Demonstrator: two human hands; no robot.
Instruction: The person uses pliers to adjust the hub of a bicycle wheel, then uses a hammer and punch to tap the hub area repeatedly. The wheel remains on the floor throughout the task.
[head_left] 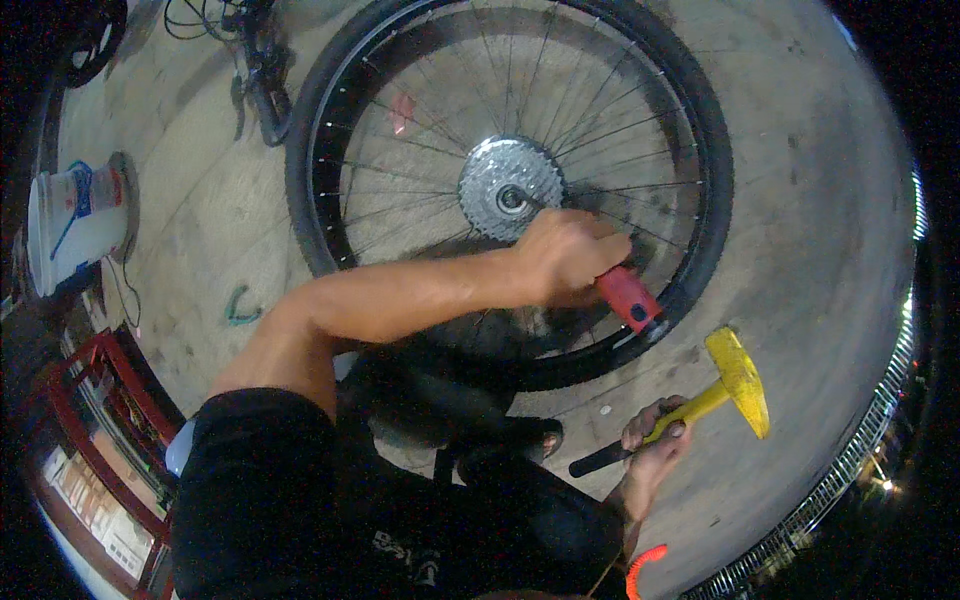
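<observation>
Bicycle wheel (712, 150) faces me cog side up, in the far middle of the scene, over the concrete floor (810, 250). My left grip (568, 255) is closed round a red-handled tool (628, 297), whose thin shaft slants far and left to the hub (511, 199); whether its tip touches, I cannot tell. My right grip (655, 458) is wrapped round the handle of a yellow hammer (740, 382), near and to the right, its head apart from the tool. As I judge it, the setting up is done: tool aimed, hammer in hand. The work at the hub seems unfinished, with the cog stack (492, 172) still on the wheel; whether anything there is loose, I cannot see.
</observation>
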